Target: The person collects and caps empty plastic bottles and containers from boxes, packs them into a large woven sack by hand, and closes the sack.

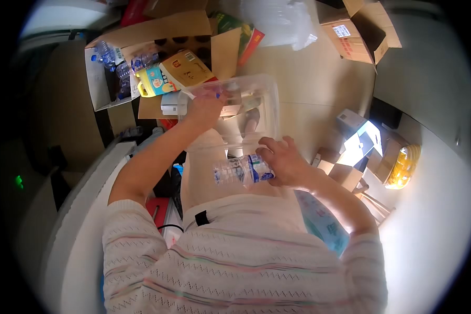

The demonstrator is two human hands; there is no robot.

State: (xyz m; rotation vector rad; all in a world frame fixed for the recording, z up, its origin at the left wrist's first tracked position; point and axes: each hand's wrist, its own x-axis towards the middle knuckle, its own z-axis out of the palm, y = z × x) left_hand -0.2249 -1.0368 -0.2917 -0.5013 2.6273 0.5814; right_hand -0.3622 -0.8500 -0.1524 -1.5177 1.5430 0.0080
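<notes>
My right hand (285,161) is closed around one end of a clear plastic bottle (230,171) with a blue label. The bottle lies sideways above my lap, its bare end pointing left. Farther forward, my left hand (206,108) is over the left side of a clear plastic bin (271,104), fingers curled in. A small blue thing (217,95) shows at its fingertips, too small to name. Through the see-through bin some light-coloured things are visible, but whether they lie in or beneath it I cannot tell.
At the upper left, an open cardboard box (157,32) holds several clear bottles (144,62), a yellow-and-blue jug (154,82) and a brown carton (187,68). Another open box (358,34) is upper right. Boxes and a yellow-wrapped thing (404,166) are at right; a clear plastic bag (280,21) lies ahead.
</notes>
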